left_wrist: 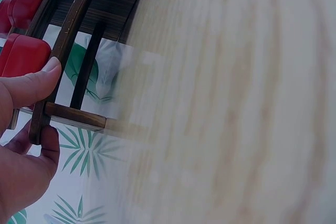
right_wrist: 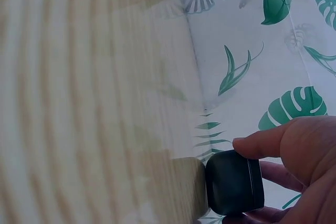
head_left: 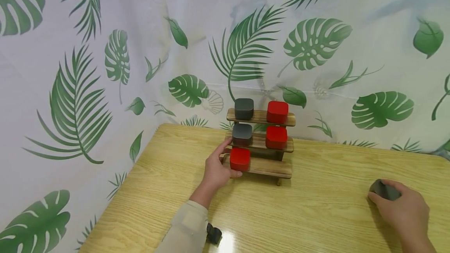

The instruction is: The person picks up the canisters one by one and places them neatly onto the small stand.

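A three-step wooden display stand (head_left: 268,166) stands on the table near the back cloth. My left hand (head_left: 216,170) grips the left end of its lowest step, thumb in front beside a red rounded box (head_left: 240,159). In the left wrist view the thumb lies on the plank (left_wrist: 68,40) and fingers curl round its end. The middle step bears a dark grey box (head_left: 242,134) and a red box (head_left: 276,137); the top step bears another dark grey box (head_left: 244,108) and red box (head_left: 277,112). Far right, my right hand (head_left: 404,206) holds a dark grey rounded box (right_wrist: 234,183) at the tabletop.
A light wooden table (head_left: 316,214) spreads under both hands. White cloth with green leaves (head_left: 316,69) hangs behind the stand and along the left side. By the left sleeve (head_left: 188,221) shows a small black object (head_left: 213,234).
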A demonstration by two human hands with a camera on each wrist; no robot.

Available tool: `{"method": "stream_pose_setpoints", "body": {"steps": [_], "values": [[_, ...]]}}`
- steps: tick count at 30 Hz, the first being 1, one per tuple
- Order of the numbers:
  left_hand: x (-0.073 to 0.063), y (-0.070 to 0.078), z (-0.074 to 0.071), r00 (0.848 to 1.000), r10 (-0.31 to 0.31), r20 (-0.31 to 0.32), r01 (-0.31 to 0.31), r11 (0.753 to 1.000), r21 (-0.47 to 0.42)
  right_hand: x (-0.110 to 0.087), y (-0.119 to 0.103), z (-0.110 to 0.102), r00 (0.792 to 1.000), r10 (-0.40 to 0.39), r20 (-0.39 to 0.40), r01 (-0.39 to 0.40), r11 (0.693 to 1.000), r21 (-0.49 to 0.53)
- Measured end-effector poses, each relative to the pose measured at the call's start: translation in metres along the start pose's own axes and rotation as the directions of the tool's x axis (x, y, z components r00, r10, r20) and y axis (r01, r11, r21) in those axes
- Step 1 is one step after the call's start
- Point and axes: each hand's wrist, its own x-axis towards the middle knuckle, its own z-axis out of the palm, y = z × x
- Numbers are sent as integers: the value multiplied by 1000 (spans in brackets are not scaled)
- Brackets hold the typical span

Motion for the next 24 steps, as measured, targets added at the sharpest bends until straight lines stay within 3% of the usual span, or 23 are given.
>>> {"method": "stream_pose_setpoints", "body": {"steps": [12,24], "values": [[2,-3,0,1000,3,3,-3,1000,16,1,0,1,1000,-20,-11,20,1000,-10],[2,-2,0,1000,10,9,-10,1000,12,-3,-13,2,994,-88,-60,89,996,14]]}}
